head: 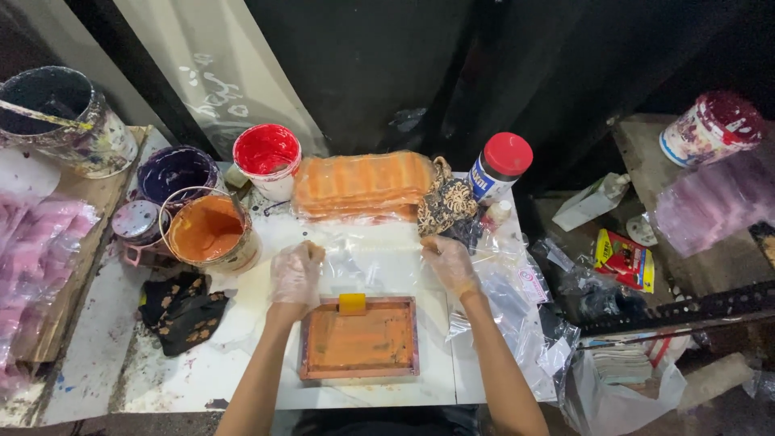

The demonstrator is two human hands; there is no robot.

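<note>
Both gloved hands have their fingers curled down onto a clear plastic bag (367,262) lying flat on the white worktop (242,355): the left hand (295,273) pinches its left edge and the right hand (450,264) pinches its right edge. Just in front of the bag, toward the near edge of the worktop, lies an orange-stained framed screen (360,339) with a small yellow block (352,303) on its far rim. Beyond the bag, at the far edge, sits a stack of orange-printed bags (361,186), with an orange paint tub (208,231) and a red paint tub (266,155) toward the far left corner.
</note>
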